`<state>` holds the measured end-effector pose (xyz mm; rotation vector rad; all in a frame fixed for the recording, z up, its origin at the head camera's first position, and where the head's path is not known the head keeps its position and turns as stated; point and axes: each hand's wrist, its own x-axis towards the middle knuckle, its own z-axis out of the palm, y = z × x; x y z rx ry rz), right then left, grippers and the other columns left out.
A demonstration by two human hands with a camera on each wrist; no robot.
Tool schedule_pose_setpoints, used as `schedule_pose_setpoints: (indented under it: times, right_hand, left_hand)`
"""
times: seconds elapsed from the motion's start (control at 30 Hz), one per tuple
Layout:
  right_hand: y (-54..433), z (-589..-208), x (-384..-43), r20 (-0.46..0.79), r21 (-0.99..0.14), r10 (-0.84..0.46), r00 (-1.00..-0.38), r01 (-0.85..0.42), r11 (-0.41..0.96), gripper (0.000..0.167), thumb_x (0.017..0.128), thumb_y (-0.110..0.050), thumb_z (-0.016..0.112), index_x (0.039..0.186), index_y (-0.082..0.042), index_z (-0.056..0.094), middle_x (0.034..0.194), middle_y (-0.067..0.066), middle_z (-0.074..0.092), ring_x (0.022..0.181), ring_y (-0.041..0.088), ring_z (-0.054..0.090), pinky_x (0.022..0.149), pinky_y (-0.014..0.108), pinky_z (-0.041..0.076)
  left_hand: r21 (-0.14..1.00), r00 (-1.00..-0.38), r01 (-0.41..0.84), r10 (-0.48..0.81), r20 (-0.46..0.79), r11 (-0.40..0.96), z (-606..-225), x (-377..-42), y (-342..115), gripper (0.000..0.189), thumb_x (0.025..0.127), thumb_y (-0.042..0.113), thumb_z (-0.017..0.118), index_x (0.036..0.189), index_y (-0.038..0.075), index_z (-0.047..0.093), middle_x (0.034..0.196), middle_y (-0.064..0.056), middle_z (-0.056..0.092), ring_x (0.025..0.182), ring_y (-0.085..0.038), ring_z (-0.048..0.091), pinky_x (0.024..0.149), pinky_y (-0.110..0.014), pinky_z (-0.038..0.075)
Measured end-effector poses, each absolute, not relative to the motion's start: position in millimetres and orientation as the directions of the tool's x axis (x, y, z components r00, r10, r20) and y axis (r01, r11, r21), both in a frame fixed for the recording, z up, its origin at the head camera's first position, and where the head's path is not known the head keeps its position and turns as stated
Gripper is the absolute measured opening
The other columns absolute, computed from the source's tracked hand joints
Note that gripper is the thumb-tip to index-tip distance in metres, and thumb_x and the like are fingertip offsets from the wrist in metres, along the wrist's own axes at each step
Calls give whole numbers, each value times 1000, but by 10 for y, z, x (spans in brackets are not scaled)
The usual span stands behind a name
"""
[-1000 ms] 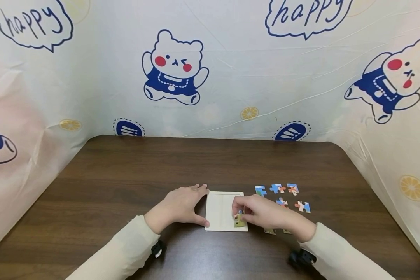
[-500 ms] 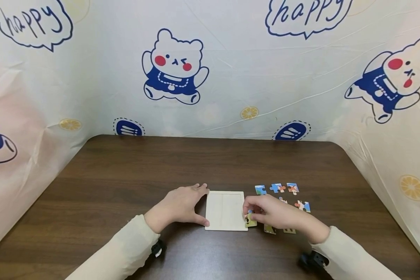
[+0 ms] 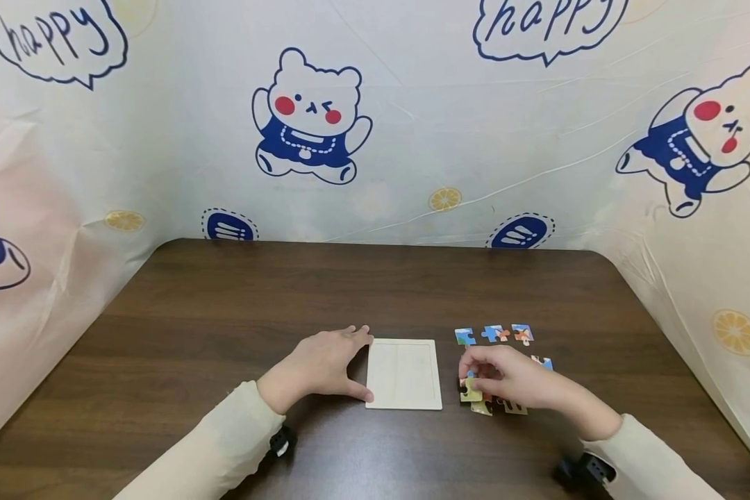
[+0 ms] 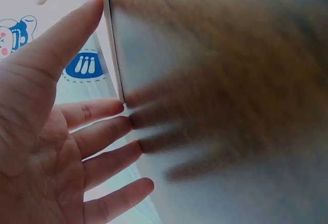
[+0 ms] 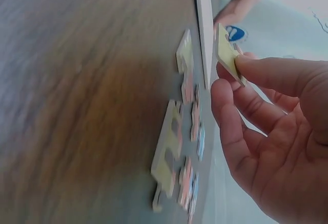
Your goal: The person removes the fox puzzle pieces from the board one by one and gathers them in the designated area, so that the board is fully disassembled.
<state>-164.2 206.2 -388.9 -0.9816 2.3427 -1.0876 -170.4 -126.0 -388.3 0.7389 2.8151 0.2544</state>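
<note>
A pale square puzzle tray (image 3: 403, 375) with a thin raised rim lies flat on the table, bare inside. My left hand (image 3: 320, 367) rests at its left side, fingers straight, with thumb and fingertips touching the edge; the left wrist view shows the thumb (image 4: 77, 29) against that edge. My right hand (image 3: 512, 375) pinches a yellowish jigsaw piece (image 5: 228, 55) between thumb and fingers, to the right of the tray and above the loose pieces. In the head view the held jigsaw piece (image 3: 471, 391) overlaps other pieces.
Several loose jigsaw pieces lie right of the tray, among them a blue-green piece (image 3: 464, 337), a blue-orange piece (image 3: 495, 333) and a yellow piece (image 5: 166, 152). The dark wooden table (image 3: 275, 298) is bounded behind by a printed cloth (image 3: 412, 139).
My right hand has moved right with the pinched jigsaw piece, from over the tray's right edge to above the loose pieces. The left hand and the tray have stayed in place.
</note>
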Motion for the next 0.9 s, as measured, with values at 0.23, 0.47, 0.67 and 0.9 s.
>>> schedule_pose_setpoints:
  times: [0.23, 0.47, 0.67, 0.9]
  right_hand:
    - [2224, -3853, -1636, -24, -774, -694, -720, -426, 468, 9, 95, -8, 65, 102, -13, 64, 87, -1, 63, 72, 4, 54, 61, 23, 49]
    - [2402, -3861, -1621, -6, -789, -675, -738, -410, 457, 7, 95, -6, 64, 101, -10, 63, 88, 1, 61, 74, 6, 56, 62, 24, 50]
    - [2568, -3903, -1603, 95, -756, -670, -737, -491, 433, 15, 93, 2, 64, 100, -12, 65, 93, 1, 65, 77, 7, 57, 66, 23, 51]
    - [2759, -3915, -1564, 111, -737, -636, -764, -492, 463, 16, 93, 0, 64, 102, -13, 65, 91, -1, 66, 80, 6, 57, 68, 22, 48]
  left_hand:
    - [220, -850, 464, 501, -164, 858, -3891, -1712, -1263, 94, 69, 63, 81, 144, 14, 52, 154, -6, 48, 142, -23, 47, 104, -51, 48]
    - [223, -851, 457, 497, -172, 861, -3882, -1709, -1257, 93, 69, 62, 81, 144, 15, 52, 154, -5, 48, 141, -22, 47, 103, -52, 48]
    - [217, -851, 458, 496, -172, 862, -3874, -1707, -1252, 93, 69, 62, 81, 144, 14, 52, 154, -5, 47, 142, -22, 46, 104, -51, 47]
    - [220, -852, 455, 494, -174, 863, -3884, -1700, -1260, 93, 70, 62, 81, 143, 14, 52, 154, -5, 47, 142, -22, 46, 105, -51, 47]
